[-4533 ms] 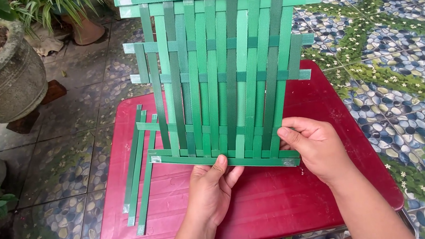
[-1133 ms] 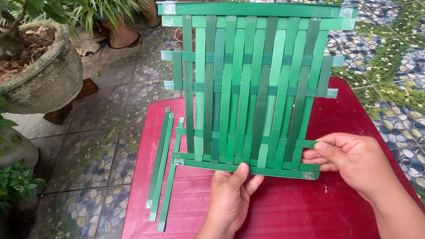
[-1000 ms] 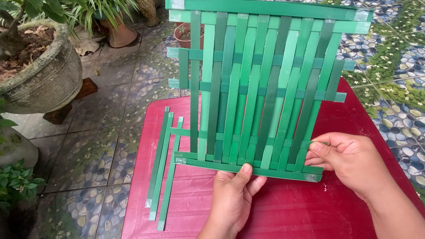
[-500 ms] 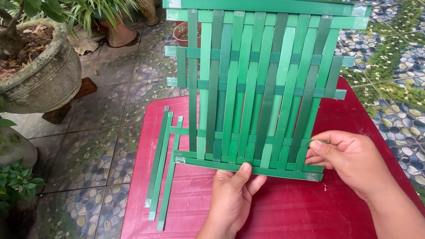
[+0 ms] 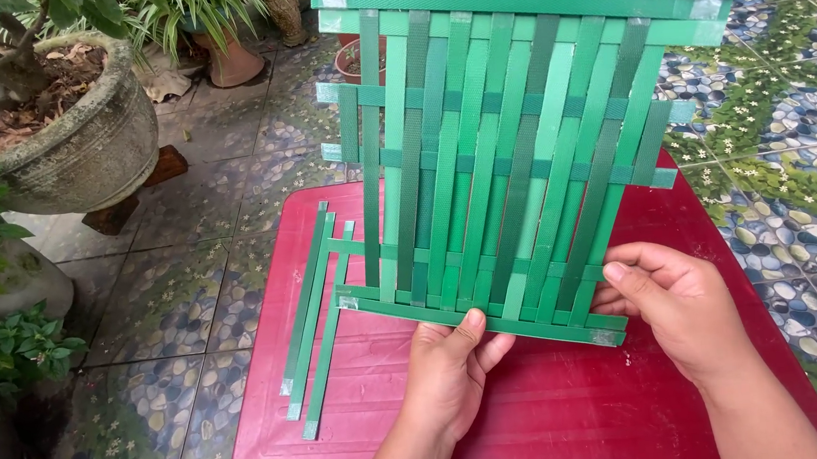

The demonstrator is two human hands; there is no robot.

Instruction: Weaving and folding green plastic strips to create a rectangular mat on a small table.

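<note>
A: Where is the woven mat (image 5: 509,155), and how is it held?

B: It is propped over the red table (image 5: 575,419). Its lower edge is pinched by the left hand (image 5: 452,370) and gripped at the right corner by the right hand (image 5: 678,311).

A: Handling?

B: The strips are judged light, springy and slippery; the taped edges are preferred. Loose strips (image 5: 314,322) lie beside it. Fingers behind the mat are hidden.

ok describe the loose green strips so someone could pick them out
Start at the red plastic table on the tiled patio. Left of the woven green panel that both hands grip, three loose green strips lie flat, slanted side by side; unlike the panel's strips, they are unwoven.
</note>
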